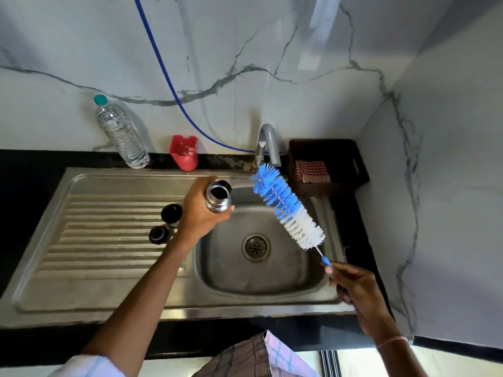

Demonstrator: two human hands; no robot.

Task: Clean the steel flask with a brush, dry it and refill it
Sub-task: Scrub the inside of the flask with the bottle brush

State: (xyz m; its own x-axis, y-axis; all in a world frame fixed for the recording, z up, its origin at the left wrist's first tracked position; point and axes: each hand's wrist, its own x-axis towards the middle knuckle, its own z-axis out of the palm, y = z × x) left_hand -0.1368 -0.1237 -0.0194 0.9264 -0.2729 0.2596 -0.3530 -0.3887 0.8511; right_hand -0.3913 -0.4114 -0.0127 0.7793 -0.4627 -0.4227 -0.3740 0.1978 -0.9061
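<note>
Head view, logged from my remote desk. Steel sink [109, 268] fills most of the frame, drainboard to the left and basin to the right. Bottle brush [285, 208] slants over the basin, its blue bristle tip up near the tap [268, 144]. The right hand [356, 289] pinches its thin handle above the sink's right rim. Steel flask [217, 198] is uncapped, its mouth dark. The left hand [198, 216] wraps it from the left, over the basin's left edge. I see brush and flask apart. Two black caps [171, 212] sit on the drainboard, just beside the left wrist.
</note>
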